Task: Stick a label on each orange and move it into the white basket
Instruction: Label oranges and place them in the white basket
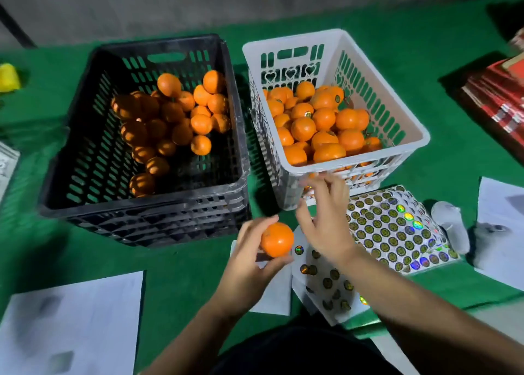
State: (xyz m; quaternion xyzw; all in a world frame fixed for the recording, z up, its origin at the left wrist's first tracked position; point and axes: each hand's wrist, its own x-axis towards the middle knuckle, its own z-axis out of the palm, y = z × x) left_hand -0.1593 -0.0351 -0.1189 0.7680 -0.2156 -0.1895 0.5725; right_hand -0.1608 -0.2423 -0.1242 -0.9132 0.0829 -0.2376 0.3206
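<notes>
A green cloth-covered table (181,261) is seen under dim light, with a grey wall behind it at 12 o'clock. White paper sheets (71,323) are laid at 8 o'clock and at 3 o'clock, and a stack of red items (499,102) is set at 2 o'clock. A black crate (141,204) is placed at 10 o'clock, partly filled with unlabelled oranges (175,114). Just beside it, at 1 o'clock, stands the white basket (408,125), heaped with oranges, some of them labelled (320,125). A sheet of round holographic labels (397,230) is spread at 3 o'clock of the hands. One orange (277,240) is gripped by the left hand (246,264) in front of the crate. The right hand (326,221) is held with fingers spread wide near the basket's front wall; whether a label is carried on a fingertip cannot be told.
</notes>
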